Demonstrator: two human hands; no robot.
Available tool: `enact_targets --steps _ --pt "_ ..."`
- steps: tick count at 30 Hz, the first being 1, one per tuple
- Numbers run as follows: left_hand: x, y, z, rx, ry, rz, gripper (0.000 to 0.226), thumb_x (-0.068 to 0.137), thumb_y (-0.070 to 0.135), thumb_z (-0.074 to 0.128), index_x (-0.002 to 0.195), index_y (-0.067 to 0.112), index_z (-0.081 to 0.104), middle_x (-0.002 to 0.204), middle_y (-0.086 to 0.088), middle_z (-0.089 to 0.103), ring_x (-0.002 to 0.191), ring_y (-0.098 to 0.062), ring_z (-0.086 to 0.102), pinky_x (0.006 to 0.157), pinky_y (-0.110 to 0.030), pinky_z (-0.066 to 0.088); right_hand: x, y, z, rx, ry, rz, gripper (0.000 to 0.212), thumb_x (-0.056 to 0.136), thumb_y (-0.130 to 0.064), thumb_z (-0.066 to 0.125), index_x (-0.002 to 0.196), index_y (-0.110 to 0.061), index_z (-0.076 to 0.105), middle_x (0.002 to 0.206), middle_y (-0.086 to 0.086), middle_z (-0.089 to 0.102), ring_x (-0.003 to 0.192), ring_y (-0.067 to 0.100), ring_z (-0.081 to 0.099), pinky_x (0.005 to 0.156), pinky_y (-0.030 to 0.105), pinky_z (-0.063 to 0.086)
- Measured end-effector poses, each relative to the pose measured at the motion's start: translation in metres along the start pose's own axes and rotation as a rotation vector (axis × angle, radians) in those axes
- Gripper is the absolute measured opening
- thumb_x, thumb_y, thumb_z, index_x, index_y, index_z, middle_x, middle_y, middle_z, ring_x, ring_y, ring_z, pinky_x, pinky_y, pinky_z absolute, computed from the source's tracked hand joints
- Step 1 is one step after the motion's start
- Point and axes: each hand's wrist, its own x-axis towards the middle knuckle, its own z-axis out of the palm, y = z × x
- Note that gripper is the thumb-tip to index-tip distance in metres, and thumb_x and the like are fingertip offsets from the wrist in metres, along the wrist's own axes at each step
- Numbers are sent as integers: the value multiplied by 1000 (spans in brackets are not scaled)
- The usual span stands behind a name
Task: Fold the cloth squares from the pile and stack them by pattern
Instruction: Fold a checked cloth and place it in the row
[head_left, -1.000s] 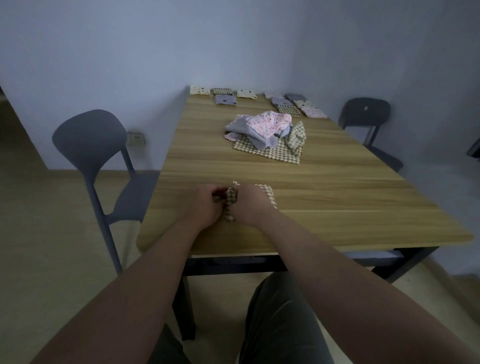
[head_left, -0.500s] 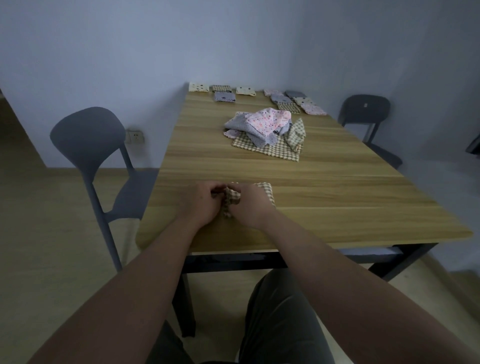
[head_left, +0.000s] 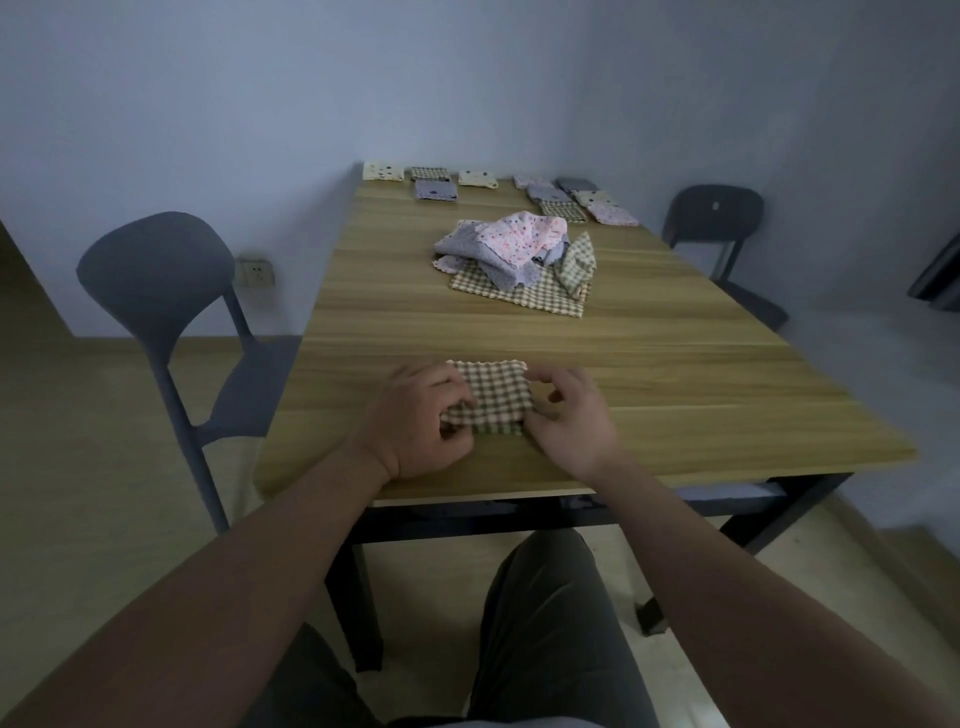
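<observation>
The checked cloth (head_left: 496, 397), bunched 0.5 s ago, now lies flat; left hand (head_left: 415, 423) and right hand (head_left: 569, 421) pinch its sides, fold nearly done.

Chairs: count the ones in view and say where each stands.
2. A grey chair stands at the table's left side; a dark chair stands at its far right corner. Others may lie outside the view.
</observation>
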Motion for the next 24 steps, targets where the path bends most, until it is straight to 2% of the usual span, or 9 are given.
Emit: enact_targets --steps 3,7,9,11,13,16,19,24 --pt "1 1 0 2 -16 24 35 72 40 58 96 20 74 99 4 68 94 -16 60 86 -31 47 -5 6 5 -38 -28 -17 58 79 -38 66 136 -35 53 135 -9 48 123 16 47 106 44 47" --pt "-1 1 1 -9 5 17 27 80 35 55 89 17 73 93 2 68 86 -16 61 70 -36 56 0 5 11 -131 37 10 59 88 -50 66 141 -31 49 138 -5 49 128 17 46 109 43 42" --pt "-2 2 1 -2 31 6 16 84 28 62 87 17 73 90 2 69 83 -15 61 66 -37 57 0 4 15 -176 61 33 60 89 -53 63 142 -30 46 139 -3 49 130 18 46 110 43 41" --pt "-2 4 0 8 79 13 4 85 18 72 88 16 73 89 1 70 81 -15 62 65 -33 55 0 2 17 -220 58 36 63 88 -56 61 143 -30 43 138 -2 50 130 20 45 109 43 41" --pt "-2 4 0 28 124 20 4 85 16 76 88 15 74 90 1 71 83 -15 63 67 -25 49 0 0 20 -268 41 22 66 86 -56 60 144 -31 41 138 -2 49 130 21 44 109 45 39" --pt "-1 2 1 23 139 22 5 90 16 73 94 14 74 97 0 72 85 -15 65 71 -21 46 -2 -1 20 -278 41 22 66 86 -52 59 145 -31 39 138 -1 49 130 22 43 110 45 36" --pt "-2 2 2 -6 124 4 7 94 17 68 100 15 72 96 1 72 76 -12 61 65 -12 37 -4 -1 20 -283 56 14 65 87 -52 58 145 -31 39 137 -2 50 129 21 44 109 44 37" --pt "-3 1 3 -59 125 -26 11 98 20 63 106 16 70 91 1 72 71 -14 62 60 -24 45 -4 0 23 -314 87 20 55 94 -52 52 143 -28 43 135 0 53 128 23 45 106 42 37"
